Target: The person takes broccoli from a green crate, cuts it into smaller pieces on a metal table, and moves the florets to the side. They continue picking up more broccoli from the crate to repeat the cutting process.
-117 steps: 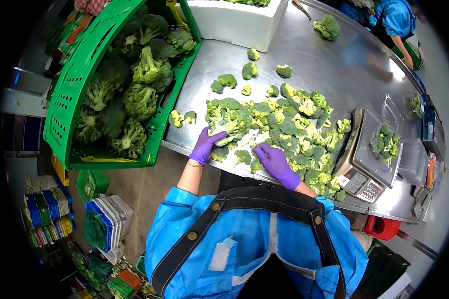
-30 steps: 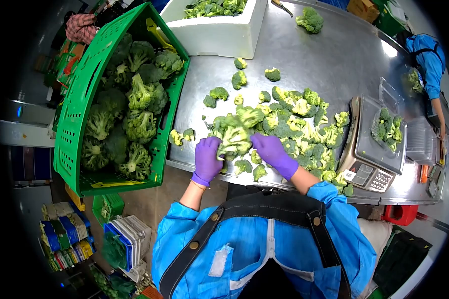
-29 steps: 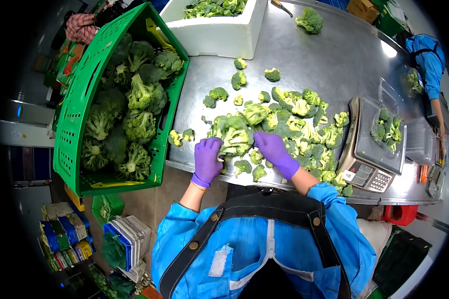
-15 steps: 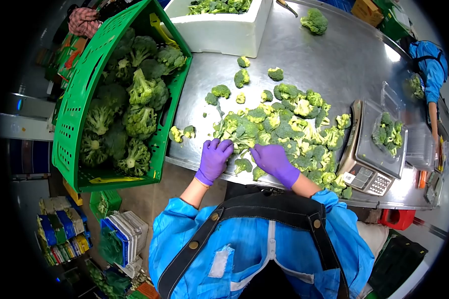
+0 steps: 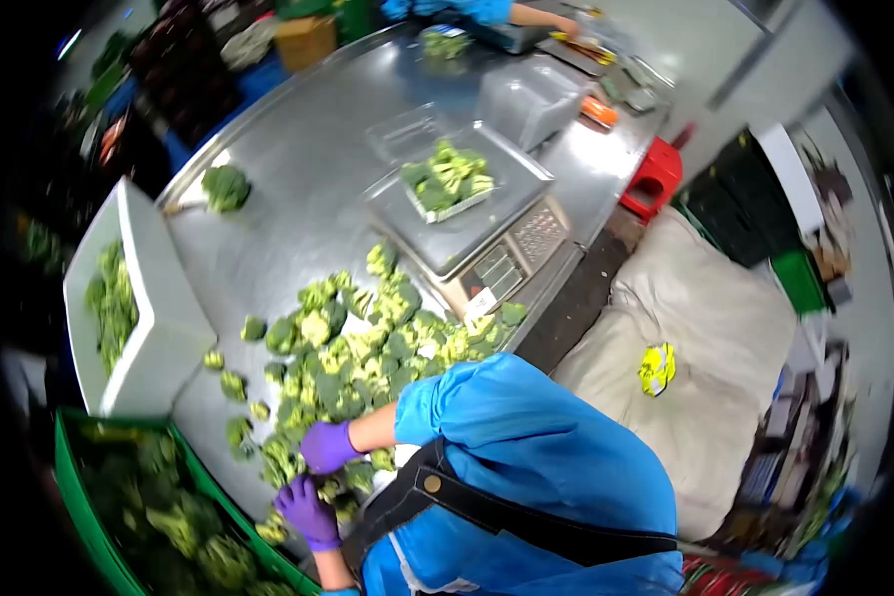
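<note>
Both my hands wear purple gloves and work close together at the near-left edge of the broccoli pile (image 5: pixel 348 368). My left hand (image 5: pixel 308 512) has its fingers bent against a broccoli piece (image 5: pixel 281 463) and appears to grip it. Just beyond it, my right hand (image 5: pixel 328 447) is closed, its fingertips turned toward the same piece; what it pinches is hidden by the glove. Loose florets (image 5: pixel 233 385) lie to the left of the pile.
A scale (image 5: pixel 507 260) bears a clear tray of broccoli (image 5: pixel 449 181). A white foam box (image 5: pixel 159 318) and green crate (image 5: pixel 184 437) stand left. A whole broccoli head (image 5: pixel 225 189) lies farther back. Across the table is another person's arm (image 5: pixel 541 18). Pale sacks (image 5: pixel 685 298) sit right.
My view has swung to the right, bringing the scale and sacks toward the middle. Both hands stay at the pile's near edge, now closer together.
</note>
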Tool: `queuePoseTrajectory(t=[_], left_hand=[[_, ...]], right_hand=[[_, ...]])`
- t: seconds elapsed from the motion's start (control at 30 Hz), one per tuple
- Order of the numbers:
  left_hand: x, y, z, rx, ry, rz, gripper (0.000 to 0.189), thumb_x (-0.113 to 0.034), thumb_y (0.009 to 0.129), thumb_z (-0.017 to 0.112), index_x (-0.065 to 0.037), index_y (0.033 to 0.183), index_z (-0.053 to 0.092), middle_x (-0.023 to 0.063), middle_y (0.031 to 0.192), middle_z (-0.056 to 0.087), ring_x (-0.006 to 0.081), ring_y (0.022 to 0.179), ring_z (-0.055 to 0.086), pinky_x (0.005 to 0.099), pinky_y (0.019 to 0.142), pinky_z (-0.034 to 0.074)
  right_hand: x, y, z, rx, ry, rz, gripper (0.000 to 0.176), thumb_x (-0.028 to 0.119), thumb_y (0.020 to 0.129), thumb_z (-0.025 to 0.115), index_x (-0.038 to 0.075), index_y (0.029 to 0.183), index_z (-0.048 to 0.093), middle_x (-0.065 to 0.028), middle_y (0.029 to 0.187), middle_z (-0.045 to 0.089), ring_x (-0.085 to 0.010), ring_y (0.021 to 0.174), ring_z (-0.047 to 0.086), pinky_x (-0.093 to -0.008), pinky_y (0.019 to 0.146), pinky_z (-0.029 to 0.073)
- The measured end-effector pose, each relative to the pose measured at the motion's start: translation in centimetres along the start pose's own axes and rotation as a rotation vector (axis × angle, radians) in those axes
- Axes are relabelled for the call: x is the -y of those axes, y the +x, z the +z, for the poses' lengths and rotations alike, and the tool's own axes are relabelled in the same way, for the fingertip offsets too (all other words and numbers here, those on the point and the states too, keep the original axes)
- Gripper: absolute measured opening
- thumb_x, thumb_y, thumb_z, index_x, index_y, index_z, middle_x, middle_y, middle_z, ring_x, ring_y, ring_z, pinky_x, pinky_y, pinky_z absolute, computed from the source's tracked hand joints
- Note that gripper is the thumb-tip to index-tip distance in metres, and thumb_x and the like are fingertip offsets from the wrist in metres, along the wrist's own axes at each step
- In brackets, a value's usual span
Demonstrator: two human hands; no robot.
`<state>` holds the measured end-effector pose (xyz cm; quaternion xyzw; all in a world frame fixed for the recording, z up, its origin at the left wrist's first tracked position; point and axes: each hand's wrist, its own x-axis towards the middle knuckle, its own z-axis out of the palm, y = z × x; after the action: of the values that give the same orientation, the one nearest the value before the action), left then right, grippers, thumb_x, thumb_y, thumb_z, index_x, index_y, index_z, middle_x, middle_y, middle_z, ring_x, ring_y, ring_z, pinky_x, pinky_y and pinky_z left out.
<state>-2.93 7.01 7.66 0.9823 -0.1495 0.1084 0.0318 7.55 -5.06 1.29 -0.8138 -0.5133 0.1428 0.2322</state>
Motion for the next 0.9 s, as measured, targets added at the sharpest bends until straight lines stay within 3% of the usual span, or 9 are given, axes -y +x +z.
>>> queuePoseTrajectory(t=[0.1,0.23,0.5,0.67,0.7,0.73,0.77,0.83,0.9], left_hand=[[0.0,1.3,-0.9,-0.066,-0.019,-0.055,0.026,-0.002,0.061,0.053,-0.007,0.086,0.055,0.0062,0.093,0.055,0.0295,0.090,0.046,0.0413,0.080,0.033],[0.7,1.4,-1.5,-0.115,-0.280,-0.225,0.034,0.001,0.053,0.060,-0.007,0.085,0.055,0.0080,0.089,0.055,0.0292,0.087,0.046,0.0380,0.080,0.033],[0.1,0.7,0.5,-0.146,-0.529,-0.382,0.042,0.001,0.047,0.070,-0.007,0.086,0.055,0.0068,0.084,0.054,0.0255,0.082,0.048,0.0333,0.077,0.036],[-0.4,0.0,1.5,-0.228,-0.331,-0.335,0.033,-0.006,0.057,0.063,-0.005,0.090,0.057,0.0133,0.085,0.057,0.0334,0.084,0.051,0.0403,0.077,0.038],[-0.5,-0.1,1.0,-0.132,-0.286,-0.312,0.037,-0.005,0.060,0.064,-0.003,0.096,0.055,0.0144,0.093,0.055,0.0348,0.091,0.049,0.0402,0.082,0.037],[-0.9,0.2,0.6,-0.109,-0.266,-0.312,0.040,-0.004,0.056,0.062,-0.004,0.096,0.055,0.0152,0.092,0.055,0.0359,0.091,0.048,0.0412,0.082,0.037],[-1.4,0.6,-0.1,-0.107,-0.262,-0.308,0.042,-0.003,0.052,0.061,-0.004,0.093,0.056,0.0147,0.092,0.055,0.0353,0.090,0.049,0.0406,0.081,0.037],[-1.9,1.0,-0.8,-0.093,-0.265,-0.340,0.045,-0.003,0.043,0.058,-0.008,0.088,0.056,0.0105,0.091,0.056,0.0334,0.085,0.049,0.0396,0.074,0.037],[-2.0,1.0,-0.9,-0.116,-0.303,-0.365,0.044,0.001,0.045,0.056,-0.010,0.088,0.056,0.0081,0.092,0.057,0.0318,0.086,0.048,0.0387,0.073,0.036]], right_hand=[[-1.3,-1.2,-0.5,-0.122,0.156,0.012,0.027,0.026,0.079,0.047,0.008,0.068,0.064,-0.0155,0.067,0.062,-0.0355,0.059,0.058,-0.0458,0.051,0.045],[-0.4,-4.6,-3.0,-0.101,0.482,0.404,0.042,0.035,0.088,0.038,0.003,0.077,0.063,-0.0186,0.077,0.062,-0.0388,0.070,0.058,-0.0486,0.066,0.046],[-0.3,-7.0,-5.1,-0.148,0.392,0.282,0.041,0.037,0.089,0.038,0.004,0.081,0.061,-0.0171,0.078,0.061,-0.0382,0.073,0.058,-0.0489,0.067,0.044],[-3.0,-6.9,-0.7,-0.034,0.069,0.025,0.025,0.030,0.083,0.051,0.009,0.074,0.060,-0.0119,0.071,0.061,-0.0327,0.062,0.057,-0.0426,0.055,0.046],[-4.1,-7.2,0.8,-0.176,0.179,0.020,0.017,0.026,0.077,0.058,0.009,0.078,0.061,-0.0096,0.071,0.062,-0.0274,0.056,0.058,-0.0382,0.051,0.046],[-1.9,-8.8,-4.2,-0.030,0.705,0.366,0.020,0.025,0.075,0.059,0.009,0.086,0.063,-0.0064,0.072,0.063,-0.0201,0.051,0.058,-0.0342,0.048,0.047],[-2.7,-8.8,-1.7,-0.307,0.531,0.121,0.021,0.025,0.079,0.056,0.010,0.093,0.064,-0.0054,0.067,0.063,-0.0155,0.050,0.058,-0.0311,0.047,0.046],[-1.3,-8.4,-4.5,0.066,0.625,0.520,0.031,0.037,0.086,0.049,0.009,0.086,0.063,-0.0097,0.063,0.062,-0.0230,0.054,0.060,-0.0375,0.053,0.047],[-0.6,-8.4,-4.2,-0.099,0.243,0.339,0.037,0.038,0.089,0.040,0.008,0.077,0.060,-0.0151,0.065,0.060,-0.0333,0.063,0.060,-0.0446,0.059,0.047]])
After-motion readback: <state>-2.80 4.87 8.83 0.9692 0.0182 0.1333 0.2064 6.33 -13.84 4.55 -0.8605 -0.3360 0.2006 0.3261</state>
